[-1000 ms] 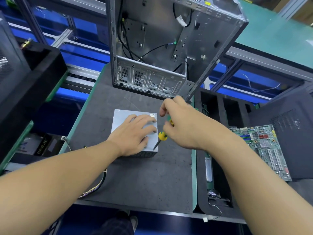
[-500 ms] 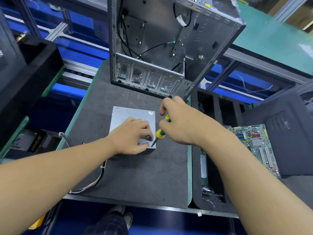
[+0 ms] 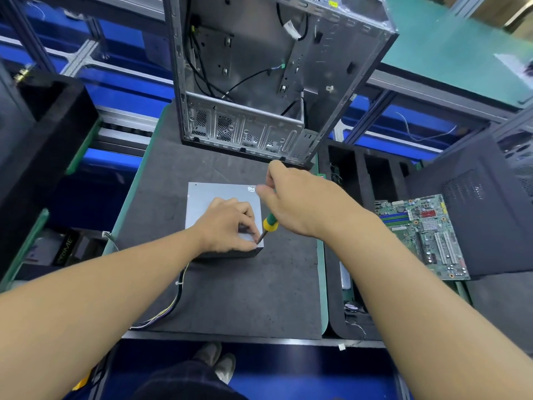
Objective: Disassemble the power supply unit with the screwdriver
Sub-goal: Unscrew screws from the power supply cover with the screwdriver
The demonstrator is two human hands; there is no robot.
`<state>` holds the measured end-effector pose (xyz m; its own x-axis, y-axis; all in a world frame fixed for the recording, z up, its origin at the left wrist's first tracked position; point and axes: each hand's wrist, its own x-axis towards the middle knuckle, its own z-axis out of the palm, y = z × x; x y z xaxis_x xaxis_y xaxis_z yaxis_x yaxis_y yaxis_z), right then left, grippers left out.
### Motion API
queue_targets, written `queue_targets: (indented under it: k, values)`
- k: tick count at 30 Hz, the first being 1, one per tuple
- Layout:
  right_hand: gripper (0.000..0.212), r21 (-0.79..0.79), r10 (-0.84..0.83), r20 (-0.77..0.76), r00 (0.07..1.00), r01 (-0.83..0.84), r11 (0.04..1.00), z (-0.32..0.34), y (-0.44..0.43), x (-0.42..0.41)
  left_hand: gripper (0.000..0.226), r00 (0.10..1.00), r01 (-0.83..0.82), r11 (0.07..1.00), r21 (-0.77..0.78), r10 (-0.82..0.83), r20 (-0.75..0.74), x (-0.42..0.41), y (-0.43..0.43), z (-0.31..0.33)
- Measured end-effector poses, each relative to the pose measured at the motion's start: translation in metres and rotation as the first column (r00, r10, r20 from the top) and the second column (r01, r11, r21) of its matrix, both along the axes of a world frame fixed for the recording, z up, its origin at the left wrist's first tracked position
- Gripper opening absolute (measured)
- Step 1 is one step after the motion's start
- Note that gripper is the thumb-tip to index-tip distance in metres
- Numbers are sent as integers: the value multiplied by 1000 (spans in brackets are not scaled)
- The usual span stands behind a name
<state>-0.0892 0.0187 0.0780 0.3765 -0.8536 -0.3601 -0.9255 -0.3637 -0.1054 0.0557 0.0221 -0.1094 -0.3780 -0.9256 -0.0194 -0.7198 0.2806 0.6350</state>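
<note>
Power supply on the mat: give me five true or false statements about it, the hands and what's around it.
1. The right hand holds the green and yellow screwdriver. True.
2. The screwdriver's tip is at the far left corner of the power supply. False: it is at the near right corner, by the fingertips of the left hand.
3. The left hand rests on top of the power supply. True.
4. The circuit board lies left of the power supply. False: it lies to the right, beyond the edge of the mat.
5. An open computer case stands behind the power supply. True.
</note>
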Motion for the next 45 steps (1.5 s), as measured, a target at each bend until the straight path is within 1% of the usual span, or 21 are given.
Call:
queue_targets:
  k: [1, 3, 5, 7, 10, 12, 13, 15, 18, 20, 22, 24, 27, 29, 30, 33, 35, 38, 41, 43, 45]
  values:
    - [23, -15, 19, 8, 1000, -19, 1000, -1, 0, 0, 19, 1000, 4, 1000, 3, -4, -3, 0, 0, 0]
    - [14, 32, 40, 42, 998, -41, 999, 1, 0, 1, 24, 1000, 7, 1000, 1, -7, 1, 0, 0, 1]
    - [22, 134, 43, 60, 997, -50, 990, 4, -1, 1, 21, 1000, 0, 1000, 2, 0, 8, -1, 0, 2]
    - [27, 176, 29, 43, 999, -36, 984, 6, -1, 1, 16, 1000, -2, 1000, 8, 2, 21, -1, 0, 4]
    - [25, 77, -5, -23, 1000, 7, 997, 3, 0, 0, 14, 999, 10, 1000, 11, -10, 31, -2, 0, 6]
    - [29, 21, -7, -24, 1000, 8, 1000, 1, 0, -1, 10, 1000, 18, 999, 28, -18, 11, -1, 0, 7]
    - [26, 13, 19, -11, 1000, -18, 1000, 0, -1, -2, 9, 1000, 17, 999, 33, -17, 1, -1, 0, 6]
    - [15, 75, 40, 28, 999, -42, 996, 2, -1, -1, 9, 1000, 22, 999, 35, -22, 3, 0, -1, 3]
    - [19, 203, 8, 58, 998, -19, 979, 5, 0, 0, 5, 999, 34, 999, 27, -34, 27, 0, -1, 1]
    - [19, 153, -2, 23, 1000, -2, 988, 4, 3, 2, 13, 1000, 25, 999, 31, -25, 8, 0, -1, 1]
    - [25, 56, -14, -26, 1000, 16, 998, 1, 4, 3, 5, 999, 28, 999, 44, -29, 15, 0, 0, 2]
    - [26, 17, 9, -32, 999, -9, 1000, -1, 4, 2, 2, 1000, 31, 998, 53, -31, 0, 0, 0, 3]
    - [14, 104, 53, -16, 998, -51, 993, 4, 1, 1, 12, 999, 34, 998, 50, -33, -17, 1, 0, 2]
    - [22, 205, 41, 10, 999, -43, 978, 9, 0, 0, 13, 999, 38, 999, 39, -37, -15, 1, -1, 1]
    - [25, 216, 29, 9, 1000, -30, 976, 9, 0, 1, 12, 999, 42, 998, 39, -41, -8, 1, -1, 1]
    - [27, 85, -29, -69, 997, 35, 996, 6, 4, 4, 13, 999, 40, 998, 44, -40, 5, 1, -1, 2]
    - [29, 14, -10, -112, 994, 12, 1000, 3, 5, 5, 7, 999, 39, 998, 41, -39, -10, 1, 0, 2]
    - [17, 64, 41, -42, 998, -38, 997, 4, 1, 6, 8, 999, 30, 999, 22, -29, -29, 2, 0, 1]
    - [23, 169, 23, -19, 1000, -20, 985, 8, -1, 7, 9, 1000, 26, 1000, 4, -26, 2, 2, -1, 0]
    - [24, 148, -4, -61, 998, 13, 989, 9, 2, 8, 9, 1000, 23, 1000, 1, -23, 10, 2, -1, 0]
    - [25, 76, -46, -103, 994, 54, 996, 7, 5, 10, 10, 1000, 21, 1000, 1, -21, 4, 2, 0, 0]
